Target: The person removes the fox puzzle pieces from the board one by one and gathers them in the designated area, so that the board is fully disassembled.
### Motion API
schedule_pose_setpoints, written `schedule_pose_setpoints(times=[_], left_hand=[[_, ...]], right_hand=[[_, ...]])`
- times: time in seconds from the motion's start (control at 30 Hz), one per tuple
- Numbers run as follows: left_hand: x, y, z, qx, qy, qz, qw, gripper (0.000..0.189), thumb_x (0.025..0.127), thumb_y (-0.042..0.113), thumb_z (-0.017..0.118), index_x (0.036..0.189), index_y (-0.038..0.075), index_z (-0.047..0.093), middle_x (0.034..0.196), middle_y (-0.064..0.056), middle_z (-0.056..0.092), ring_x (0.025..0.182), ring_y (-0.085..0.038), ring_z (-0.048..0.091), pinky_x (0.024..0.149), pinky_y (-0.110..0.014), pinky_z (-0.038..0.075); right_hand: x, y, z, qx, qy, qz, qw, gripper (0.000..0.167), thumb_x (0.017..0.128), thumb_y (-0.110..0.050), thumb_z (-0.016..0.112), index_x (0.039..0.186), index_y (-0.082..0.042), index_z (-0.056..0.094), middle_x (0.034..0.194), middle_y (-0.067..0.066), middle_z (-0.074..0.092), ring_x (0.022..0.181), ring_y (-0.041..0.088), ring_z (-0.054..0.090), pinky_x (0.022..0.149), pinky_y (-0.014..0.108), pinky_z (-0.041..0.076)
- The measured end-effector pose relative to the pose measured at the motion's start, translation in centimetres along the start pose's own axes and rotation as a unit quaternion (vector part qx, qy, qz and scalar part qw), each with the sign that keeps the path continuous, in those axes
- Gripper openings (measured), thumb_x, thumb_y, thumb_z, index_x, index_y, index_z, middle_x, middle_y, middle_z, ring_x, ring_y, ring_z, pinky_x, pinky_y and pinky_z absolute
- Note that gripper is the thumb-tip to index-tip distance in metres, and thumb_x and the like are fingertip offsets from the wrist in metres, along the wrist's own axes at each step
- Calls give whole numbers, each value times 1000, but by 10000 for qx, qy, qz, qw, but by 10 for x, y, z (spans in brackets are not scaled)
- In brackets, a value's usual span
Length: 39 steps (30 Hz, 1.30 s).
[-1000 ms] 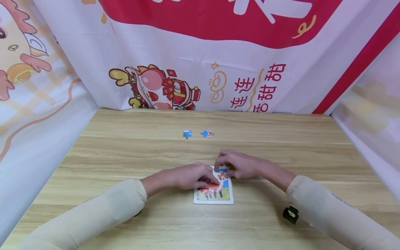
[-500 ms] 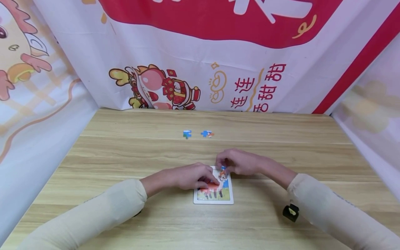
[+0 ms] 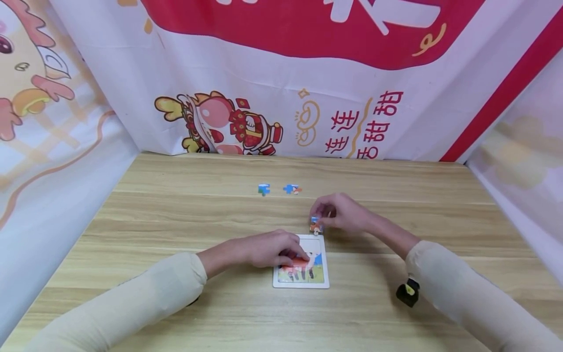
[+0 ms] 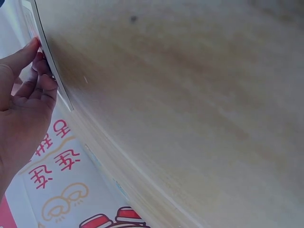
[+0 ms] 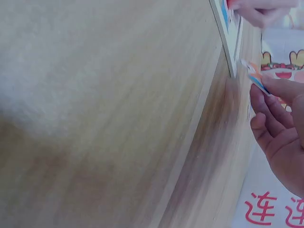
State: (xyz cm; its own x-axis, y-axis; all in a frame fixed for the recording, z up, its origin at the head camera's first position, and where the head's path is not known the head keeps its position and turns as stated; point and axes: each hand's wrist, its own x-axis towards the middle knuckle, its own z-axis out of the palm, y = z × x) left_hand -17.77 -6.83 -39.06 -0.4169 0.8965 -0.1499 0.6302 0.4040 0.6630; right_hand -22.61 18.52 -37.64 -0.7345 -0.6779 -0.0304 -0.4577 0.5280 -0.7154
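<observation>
My right hand (image 3: 345,212) pinches a blue and orange jigsaw piece (image 3: 315,226) between thumb and fingers, just past the top edge of a puzzle board. In the right wrist view that piece (image 5: 257,80) is tilted and clear of the board's corner. The white-rimmed puzzle board (image 3: 301,285) lies flat on the table, with part of an orange animal picture in it and a pale bare area near its top. My left hand (image 3: 274,248) rests on the board's left side, fingertips touching the picture and covering some of it. The left wrist view shows its fingers loosely bent at the board's edge.
Two loose blue jigsaw pieces, one at left (image 3: 264,189) and one with some orange (image 3: 292,188), lie farther back on the wooden table (image 3: 211,313). A printed cloth (image 3: 272,68) hangs along the table's back edge. More cloth stands at both sides.
My right hand has lifted the jigsaw piece out of the board's upper right and carried it away past the top edge. The left hand has stayed in place.
</observation>
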Motion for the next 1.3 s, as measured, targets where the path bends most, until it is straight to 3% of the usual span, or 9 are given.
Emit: schedule_pose_setpoints(times=[0.23,0.4,0.7,1.0,1.3], left_hand=[[1,0,0,4,-31,23,10000,30,101,3,65,130,7,72,111,-2,69,88,-4,52,77,-19,46],[1,0,0,-40,-78,-13,10000,30,101,4,65,131,7,72,109,-1,68,86,-4,51,75,-19,45],[1,0,0,-60,-80,-56,9999,31,102,4,65,132,8,71,114,-2,69,90,-4,53,80,-21,47],[0,0,0,-92,-48,-85,9999,31,101,4,65,132,8,71,115,-1,69,91,-3,53,82,-21,48],[1,-1,1,-116,-37,-151,9998,31,101,5,66,132,9,71,109,1,67,86,-4,51,77,-20,46]], right_hand=[[7,11,-7,82,497,195,9985,7,94,1,73,100,-1,74,90,7,72,79,18,69,73,31,60],[13,22,-13,472,725,433,9953,10,96,5,69,104,4,73,94,15,70,79,26,71,72,35,62],[29,35,-23,607,1102,772,9890,19,97,7,62,113,6,73,98,20,68,82,31,72,66,33,59],[47,40,-26,-13,1340,970,9862,14,98,2,64,108,-1,74,103,14,71,94,26,63,83,36,52],[57,46,-26,-331,1335,1069,9847,13,97,1,67,107,-1,75,100,13,71,90,25,62,81,36,53]])
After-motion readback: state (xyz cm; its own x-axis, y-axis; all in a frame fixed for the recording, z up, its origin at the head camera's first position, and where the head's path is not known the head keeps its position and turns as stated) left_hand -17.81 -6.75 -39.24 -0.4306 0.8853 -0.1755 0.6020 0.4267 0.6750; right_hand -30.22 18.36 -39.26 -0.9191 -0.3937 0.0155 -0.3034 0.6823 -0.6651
